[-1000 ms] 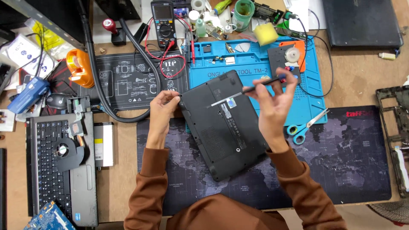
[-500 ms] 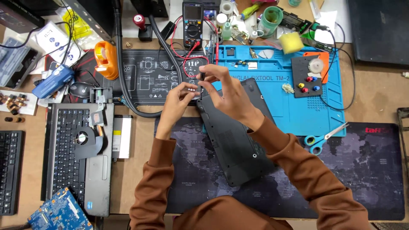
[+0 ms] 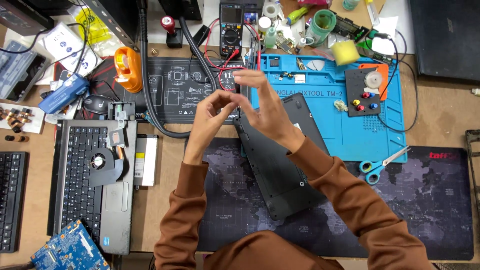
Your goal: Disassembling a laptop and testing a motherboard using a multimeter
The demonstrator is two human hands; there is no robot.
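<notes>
We had both hands raised above the workbench, fingertips meeting in front of us. Our left hand (image 3: 212,112) curled its fingers (image 3: 223,98) toward the thumb in a pinch, and our right hand (image 3: 265,107) stood edge-on with its fingers (image 3: 252,77) stretched out and loosely spread, the thumb side meeting the left fingertips. Whether anything small was caught between them we could not tell; the spot where they met was too small and blurred to read. Directly beneath the right fingers, and running back under the right wrist toward us, lay the black laptop base (image 3: 280,165), tilted on the dark world-map desk mat (image 3: 425,200), with its far corner reaching onto the blue repair mat (image 3: 325,130). Neither hand touched the base. Just beyond the fingertips lay red probe leads (image 3: 225,62), running up to a multimeter (image 3: 231,17) farther off. Beyond the left fingers spread a black printed work mat (image 3: 175,90), crossed by a thick black hose (image 3: 146,90). To the right of the right fingers, on the blue mat, sat an orange-edged screw tray (image 3: 367,92) holding coloured bits, and nearer us, well right of that hand, blue-handled scissors (image 3: 380,165). Well left of the left fingers lay an opened silver laptop (image 3: 90,175) with its keyboard and a loose fan resting on it.
</notes>
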